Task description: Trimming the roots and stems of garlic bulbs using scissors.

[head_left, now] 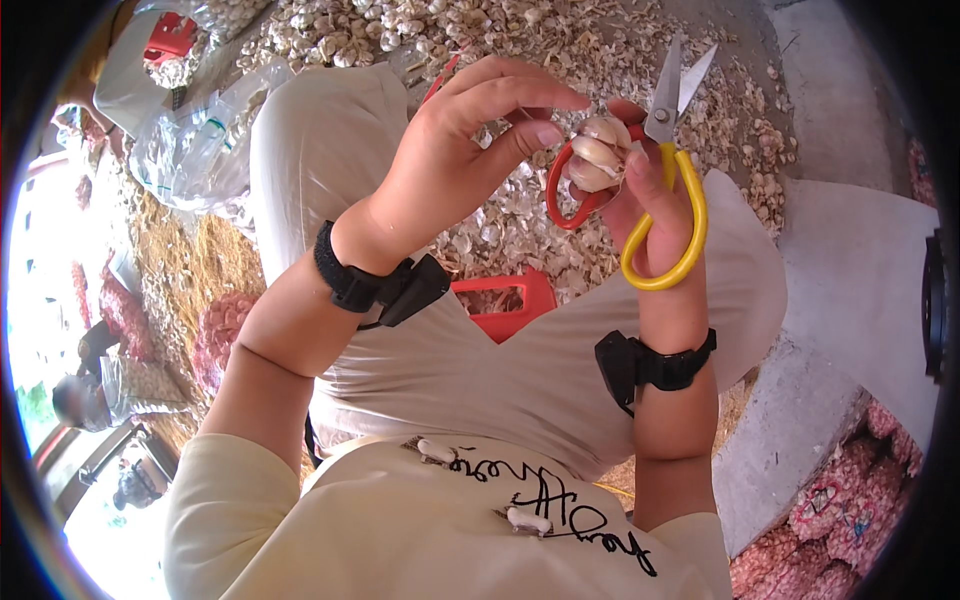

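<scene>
A pale garlic bulb (598,155) with plump cloves sits in my right hand (660,215), whose fingers and thumb close around it. That hand also carries a pair of scissors (664,115). Their blades stand apart, pointing up and away, and one handle loop is red, the other yellow. The loops hang about the thumb and palm. To the left of the bulb, my left hand (455,140) hovers with index finger and thumb stretched toward it and spread apart. Nothing shows between them; its other fingers are partly hidden.
Peeled skins (520,220) litter the ground between my knees, with piled garlic bulbs (350,30) beyond. A red plastic frame (510,305) lies between my legs. Clear plastic bags (190,150) lie at left; pink mesh sacks (850,500) are at lower right.
</scene>
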